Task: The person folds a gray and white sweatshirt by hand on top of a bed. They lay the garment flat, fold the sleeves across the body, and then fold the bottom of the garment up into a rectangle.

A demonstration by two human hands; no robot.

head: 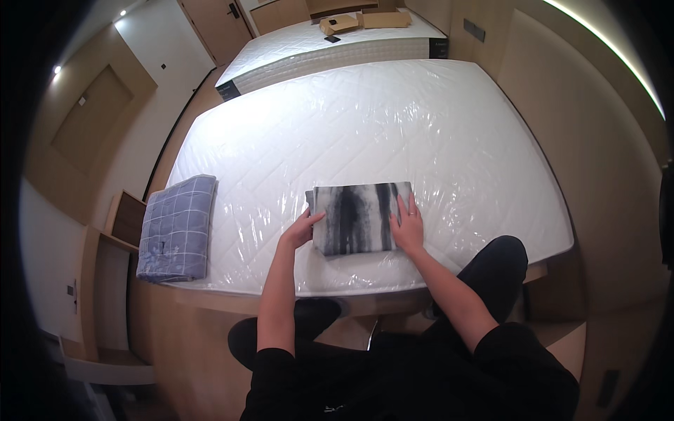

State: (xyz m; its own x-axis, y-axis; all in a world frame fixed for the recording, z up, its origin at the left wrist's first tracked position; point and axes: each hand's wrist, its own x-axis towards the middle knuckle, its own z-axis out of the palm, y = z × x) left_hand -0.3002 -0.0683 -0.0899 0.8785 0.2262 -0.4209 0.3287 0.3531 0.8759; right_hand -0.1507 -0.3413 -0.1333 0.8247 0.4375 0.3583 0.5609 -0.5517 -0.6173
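Observation:
A folded black, grey and white patterned cloth lies on a plastic-wrapped white mattress, near its front edge. My left hand holds the cloth's left side, thumb on top and fingers partly hidden at the edge. A darker grey bit of fabric shows just behind that side. My right hand, with a ring on one finger, rests flat on the right side of the cloth, fingers a little apart. Further left, a folded blue quilt with white grid lines lies at the mattress's left corner, touched by neither hand.
Beyond stands a second mattress bearing opened cardboard and a small dark flat object. A padded wall panel runs along the right. Wooden shelving stands at the left. My knees are against or close to the near mattress edge.

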